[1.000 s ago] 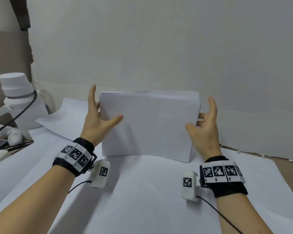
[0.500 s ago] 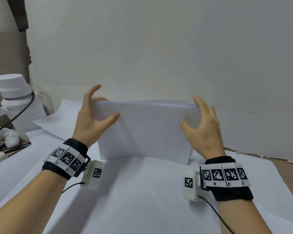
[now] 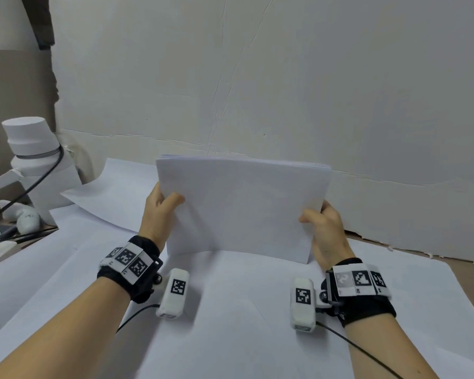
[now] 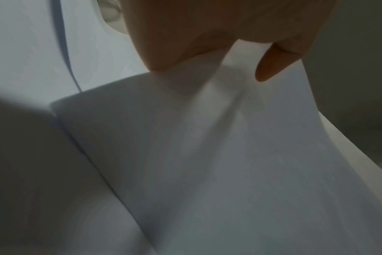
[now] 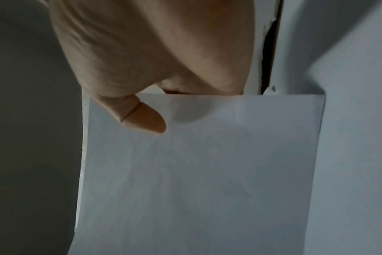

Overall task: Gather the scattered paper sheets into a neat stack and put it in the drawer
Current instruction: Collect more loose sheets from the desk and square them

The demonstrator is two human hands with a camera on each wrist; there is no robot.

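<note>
— Is any writing seen?
— None is readable; the stack (image 3: pixel 241 209) is blank, stood on edge on the table (image 3: pixel 230 324).
— And the hands?
— The side edges are pinched by the left hand (image 3: pixel 159 212) and right hand (image 3: pixel 323 228); half a second ago the top edge was gripped.

Head looks down; wrists close; all share paper stack (image 3: pixel 241 206).

Stack (image 3: pixel 241 209) upright on table sheet (image 3: pixel 238 324), btwn hands, bottle (image 3: pixel 36 165) left.
</note>
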